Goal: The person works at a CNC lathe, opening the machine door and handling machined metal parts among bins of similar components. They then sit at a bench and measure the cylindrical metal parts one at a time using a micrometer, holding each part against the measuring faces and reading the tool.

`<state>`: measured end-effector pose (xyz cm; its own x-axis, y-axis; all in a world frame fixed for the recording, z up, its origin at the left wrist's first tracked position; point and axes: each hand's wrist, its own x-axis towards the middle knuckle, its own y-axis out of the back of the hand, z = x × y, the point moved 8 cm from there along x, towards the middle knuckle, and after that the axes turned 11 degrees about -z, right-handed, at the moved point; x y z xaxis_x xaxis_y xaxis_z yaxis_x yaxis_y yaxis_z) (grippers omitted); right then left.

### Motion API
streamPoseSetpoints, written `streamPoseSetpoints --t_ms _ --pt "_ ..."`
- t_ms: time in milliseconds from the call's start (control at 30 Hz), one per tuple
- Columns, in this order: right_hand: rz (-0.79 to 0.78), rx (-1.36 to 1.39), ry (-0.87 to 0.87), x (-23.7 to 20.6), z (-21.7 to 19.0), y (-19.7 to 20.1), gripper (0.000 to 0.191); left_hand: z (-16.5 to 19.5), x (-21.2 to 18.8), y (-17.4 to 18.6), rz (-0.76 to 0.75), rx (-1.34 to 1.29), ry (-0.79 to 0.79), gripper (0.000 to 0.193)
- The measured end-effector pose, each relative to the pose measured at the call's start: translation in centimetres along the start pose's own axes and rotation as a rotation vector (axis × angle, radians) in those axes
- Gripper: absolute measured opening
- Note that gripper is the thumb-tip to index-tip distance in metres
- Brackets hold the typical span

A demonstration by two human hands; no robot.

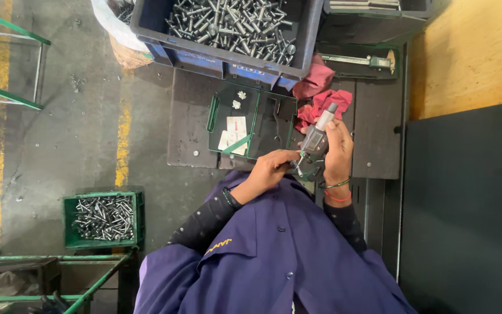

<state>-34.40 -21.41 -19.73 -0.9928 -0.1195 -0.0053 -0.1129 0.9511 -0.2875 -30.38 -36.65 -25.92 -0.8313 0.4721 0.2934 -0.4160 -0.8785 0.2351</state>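
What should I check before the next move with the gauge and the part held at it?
1. Right hand grips the grey digital micrometer around its body: ok.
2. Left hand has its fingertips at the micrometer's lower end: ok.
3. Small part seated squarely in the gauge: cannot tell, fingers hide it.
4. Gauge display readable: cannot tell, too small.
5. Dark blue plastic crate of steel bolts close ahead on the bench: ok.
6. Green plastic crate of steel bolts on the floor at the left side: ok.
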Motion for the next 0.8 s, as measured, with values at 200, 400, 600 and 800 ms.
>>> streamPoseSetpoints --t_ms 200,400,600,800 --pt "0.031 -0.049 0.011 0.2 0.9 1.1 0.026 -0.3 0.1 -0.5 0.004 -0.002 0.003 0.037" --pt "0.053 -0.059 0.011 0.4 1.9 2.2 0.026 -0.3 0.0 -0.7 0.014 0.002 0.0 0.039" --pt "0.062 -0.048 0.019 0.6 2.3 2.9 0.027 -0.3 0.4 -1.0 0.005 -0.009 0.017 0.038" --pt "0.064 -0.073 0.019 0.4 1.6 2.8 0.027 -0.1 0.7 -0.9 0.01 0.029 -0.005 0.037"
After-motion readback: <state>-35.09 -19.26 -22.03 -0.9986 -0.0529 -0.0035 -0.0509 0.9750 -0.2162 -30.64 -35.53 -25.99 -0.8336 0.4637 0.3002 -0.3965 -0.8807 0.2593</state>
